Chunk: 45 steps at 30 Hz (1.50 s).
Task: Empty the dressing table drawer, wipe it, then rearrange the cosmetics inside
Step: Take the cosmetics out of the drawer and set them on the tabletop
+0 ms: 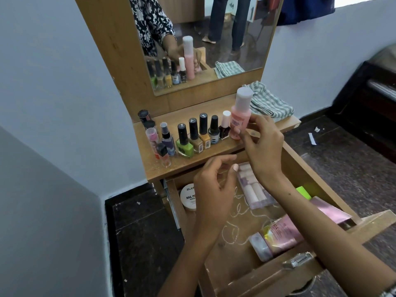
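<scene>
The right hand (260,144) pinches a pink bottle (239,118) standing on the tabletop (162,170) beside a row of nail polish bottles (201,136). The left hand (214,189), fingers loosely curled and holding nothing, hovers over the open drawer (276,273), hiding part of a white jar (187,199).

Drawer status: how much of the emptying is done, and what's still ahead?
Partly emptied: nail polish bottles line the tabletop. The right hand holds the pink bottle at the row's end. The drawer still holds a white jar, clear pack and pink tube. Wiping with the striped cloth and rearranging remain.
</scene>
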Motion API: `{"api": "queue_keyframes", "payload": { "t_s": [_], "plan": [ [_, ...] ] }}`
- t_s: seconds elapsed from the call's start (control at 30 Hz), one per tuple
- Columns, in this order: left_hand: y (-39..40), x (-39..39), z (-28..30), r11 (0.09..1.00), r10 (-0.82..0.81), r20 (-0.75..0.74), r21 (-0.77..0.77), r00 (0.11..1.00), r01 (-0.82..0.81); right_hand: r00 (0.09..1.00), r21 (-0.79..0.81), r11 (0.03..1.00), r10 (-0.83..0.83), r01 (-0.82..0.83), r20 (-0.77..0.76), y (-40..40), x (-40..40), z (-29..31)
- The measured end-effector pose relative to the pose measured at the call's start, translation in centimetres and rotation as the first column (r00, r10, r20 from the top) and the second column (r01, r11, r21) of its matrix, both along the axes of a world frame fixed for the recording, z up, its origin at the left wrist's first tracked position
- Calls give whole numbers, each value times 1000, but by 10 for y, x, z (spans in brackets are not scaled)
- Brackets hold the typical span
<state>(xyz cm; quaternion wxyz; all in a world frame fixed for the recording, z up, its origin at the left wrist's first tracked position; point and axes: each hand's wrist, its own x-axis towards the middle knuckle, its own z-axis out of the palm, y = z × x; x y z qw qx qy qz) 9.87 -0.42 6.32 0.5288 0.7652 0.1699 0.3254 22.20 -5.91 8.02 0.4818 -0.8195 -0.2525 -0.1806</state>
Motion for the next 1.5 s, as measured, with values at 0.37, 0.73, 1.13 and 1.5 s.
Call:
{"api": "queue_keyframes", "payload": {
  "t_s": [0.37,0.73,1.13,1.5],
  "plan": [
    [-1,-5,-16,993,-114,-177,1,978,116,994,-48,995,81,-84,-72,-47,-13,-5],
    [-13,33,-47,653,-120,-686,490,717,578,952,-424,902,-53,-83,-300,-121,-17,-37],
    [-18,44,-37,551,-152,-633,583,759,597,939,-310,951,-107,0,-328,-126,-11,-40],
    [-43,25,-37,586,-579,-697,6,424,810,954,-311,950,-69,-27,-293,-122,-13,-37]
  ]
}}
